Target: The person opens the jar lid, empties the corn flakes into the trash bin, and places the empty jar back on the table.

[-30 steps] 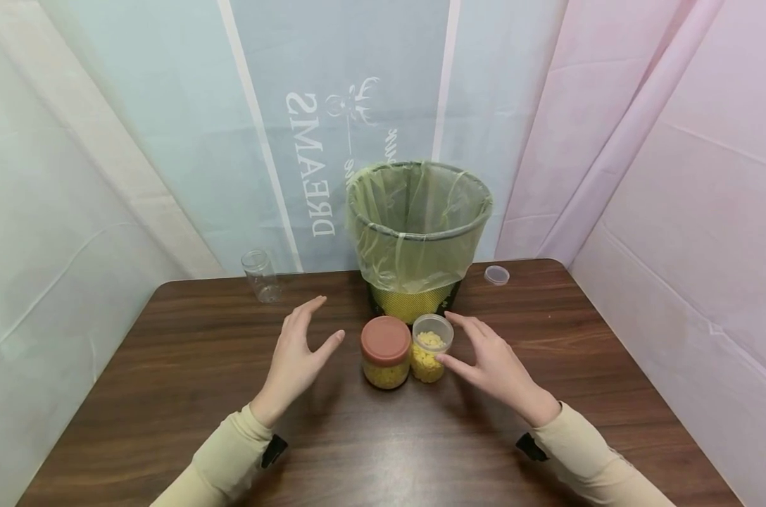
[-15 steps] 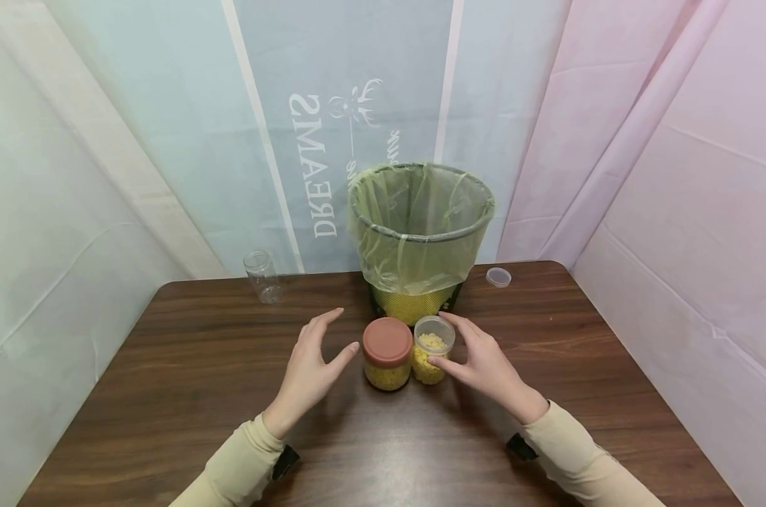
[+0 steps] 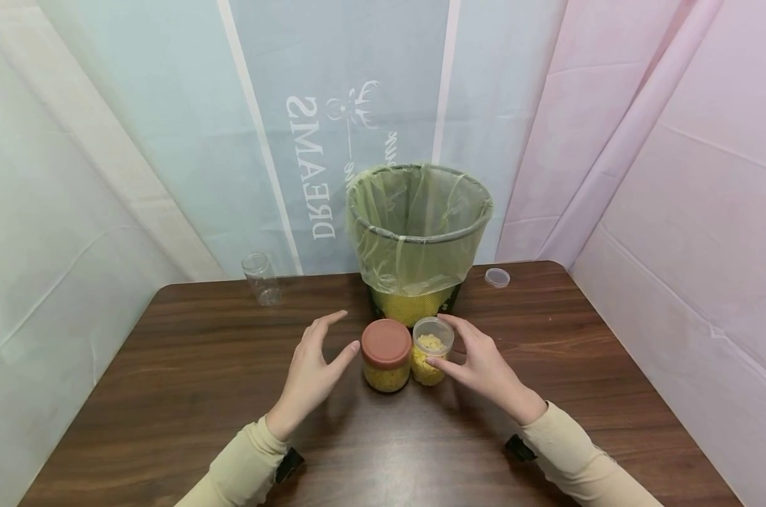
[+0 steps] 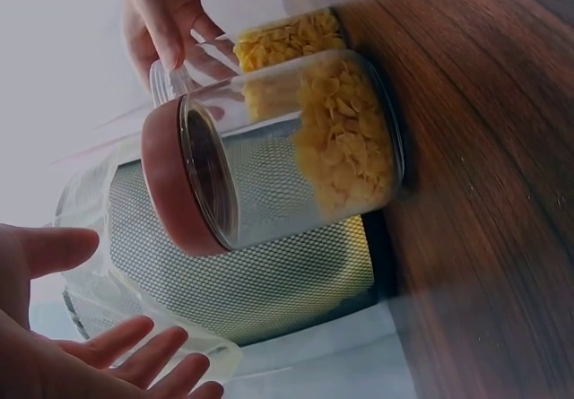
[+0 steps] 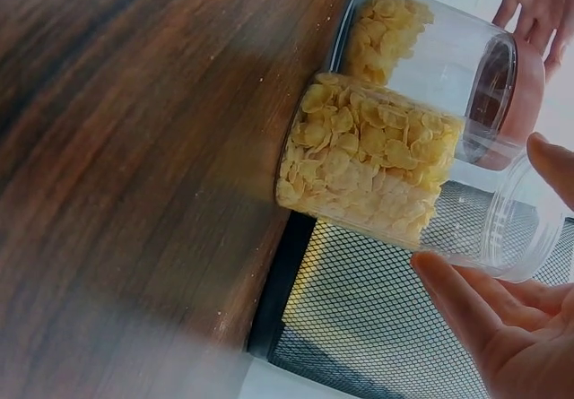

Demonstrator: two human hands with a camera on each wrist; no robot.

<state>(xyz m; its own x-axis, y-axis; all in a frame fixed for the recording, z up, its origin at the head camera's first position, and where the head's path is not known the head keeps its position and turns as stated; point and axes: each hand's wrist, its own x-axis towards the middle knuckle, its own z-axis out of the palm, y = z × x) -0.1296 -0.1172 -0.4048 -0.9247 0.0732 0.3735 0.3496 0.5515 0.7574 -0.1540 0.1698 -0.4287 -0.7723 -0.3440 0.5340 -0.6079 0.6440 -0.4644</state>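
My left hand (image 3: 311,371) stands open beside a glass jar with a red-brown lid (image 3: 386,352), its thumb near but apart from the jar. In the left wrist view that jar is partly filled with yellow flakes (image 4: 345,139). My right hand (image 3: 487,370) reaches around a clear lidless jar of yellow flakes (image 5: 368,157). Its thumb is before the jar and its forefinger behind, fingers fairly straight; whether they touch the jar is hard to tell. Both jars stand upright, side by side on the table.
Behind the jars stands a mesh wastebasket (image 3: 415,304) lined with a pale yellow bag (image 3: 396,264). A clear glass jar (image 3: 262,280) is at the table's back left. A clear round lid (image 3: 497,277) lies at the back right. Fabric walls surround the dark wooden table (image 3: 186,366).
Over the past second my left hand has come right, nearer the red-brown-lidded jar, and my right hand has come left, further around the lidless jar. Neither jar has visibly shifted.
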